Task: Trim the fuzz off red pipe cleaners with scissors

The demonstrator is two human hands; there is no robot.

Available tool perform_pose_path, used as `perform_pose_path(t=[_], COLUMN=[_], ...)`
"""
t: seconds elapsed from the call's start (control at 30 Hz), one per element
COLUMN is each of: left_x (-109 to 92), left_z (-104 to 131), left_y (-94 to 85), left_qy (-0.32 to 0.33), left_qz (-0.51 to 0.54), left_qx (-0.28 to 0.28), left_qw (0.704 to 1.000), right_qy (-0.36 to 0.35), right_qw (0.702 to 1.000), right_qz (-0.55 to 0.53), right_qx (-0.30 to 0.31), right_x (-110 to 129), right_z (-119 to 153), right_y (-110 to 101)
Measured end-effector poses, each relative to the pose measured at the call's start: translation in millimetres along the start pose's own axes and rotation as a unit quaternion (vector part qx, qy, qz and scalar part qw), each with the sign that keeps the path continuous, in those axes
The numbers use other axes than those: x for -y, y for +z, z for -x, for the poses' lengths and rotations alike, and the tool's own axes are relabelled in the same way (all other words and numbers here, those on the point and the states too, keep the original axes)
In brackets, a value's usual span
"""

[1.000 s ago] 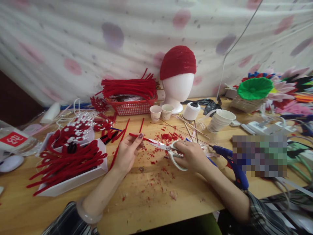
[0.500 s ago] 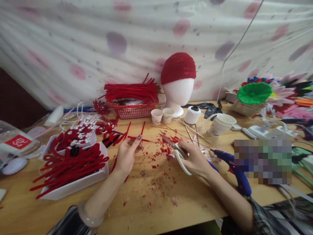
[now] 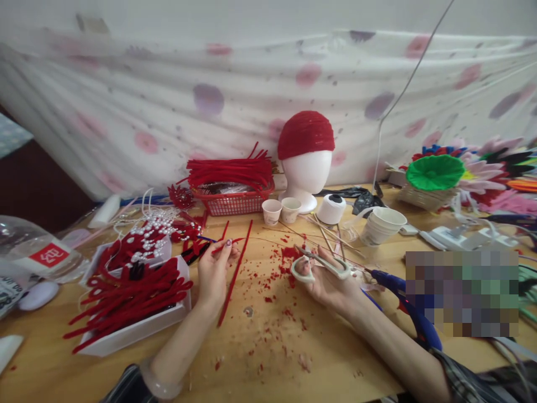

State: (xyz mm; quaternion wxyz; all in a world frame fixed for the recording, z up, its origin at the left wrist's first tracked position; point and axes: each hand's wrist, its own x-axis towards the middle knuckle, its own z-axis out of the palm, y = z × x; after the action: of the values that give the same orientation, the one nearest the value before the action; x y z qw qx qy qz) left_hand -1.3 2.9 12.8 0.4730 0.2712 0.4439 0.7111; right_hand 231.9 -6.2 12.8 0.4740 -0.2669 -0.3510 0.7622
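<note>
My left hand (image 3: 215,271) pinches a short red pipe cleaner (image 3: 238,240) between thumb and fingertips. A thin wire seems to run right from its tip. In my right hand (image 3: 331,288) are scissors with pale handles (image 3: 338,267), the palm turned up and fingers in the loops. Their blades are hard to make out. Just right of my left hand, a long red pipe cleaner (image 3: 235,274) lies on the wooden table (image 3: 251,358). Red fluff clippings (image 3: 289,253) are scattered between the hands.
Left stands a white box (image 3: 138,331) of red pipe cleaners, with pearl sprays (image 3: 151,226) behind. A red basket (image 3: 235,204), paper cups (image 3: 272,211), a thread cone (image 3: 331,209) and a red-capped foam head (image 3: 305,173) stand behind. A blue glue gun (image 3: 413,305) lies right.
My right hand has rolled palm up, swinging the scissors' blades away from the left. My left hand has moved slightly left and down, still pinching the pipe cleaner. The camera view has tilted up.
</note>
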Motion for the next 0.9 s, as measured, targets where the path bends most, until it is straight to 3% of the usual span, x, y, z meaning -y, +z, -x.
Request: perform_pose_path(t=[0.1, 0.27, 0.43, 0.6, 0.67, 0.8, 0.83, 0.9], left_x=[3.0, 9.6, 7.0, 2.7, 1.6, -1.1, -1.4, -0.9], left_z=[0.4, 3.8, 6.4, 6.6, 7.3, 9.9, 10.4, 11.0], left_y=[0.3, -2.8, -1.9, -0.7, 0.0, 3.3, 3.9, 4.5], left_qy=[-0.020, -0.013, 0.018, 0.029, 0.019, -0.027, -0.043, -0.065], left_qz=[-0.014, -0.078, -0.100, -0.084, -0.072, -0.024, -0.012, 0.004], left_qx=[0.035, 0.109, 0.084, 0.077, 0.080, 0.090, 0.100, 0.123], left_qw=[0.999, 0.991, 0.991, 0.993, 0.994, 0.995, 0.994, 0.990], right_qy=[0.013, -0.024, -0.053, -0.120, -0.167, -0.284, -0.295, -0.287], right_qw=[0.998, 0.968, 0.954, 0.928, 0.886, 0.706, 0.678, 0.648], right_qz=[0.068, 0.246, 0.291, 0.353, 0.430, 0.646, 0.671, 0.704], right_qx=[-0.010, 0.039, 0.053, -0.005, -0.037, -0.064, -0.058, -0.031], right_x=[2.0, 6.8, 7.7, 10.6, 13.6, 19.1, 19.6, 19.3], right_z=[0.9, 9.8, 14.3, 14.1, 15.4, 17.1, 17.0, 16.1], right_y=[-0.1, 7.6, 9.5, 0.6, -0.8, -0.9, -1.0, -1.2])
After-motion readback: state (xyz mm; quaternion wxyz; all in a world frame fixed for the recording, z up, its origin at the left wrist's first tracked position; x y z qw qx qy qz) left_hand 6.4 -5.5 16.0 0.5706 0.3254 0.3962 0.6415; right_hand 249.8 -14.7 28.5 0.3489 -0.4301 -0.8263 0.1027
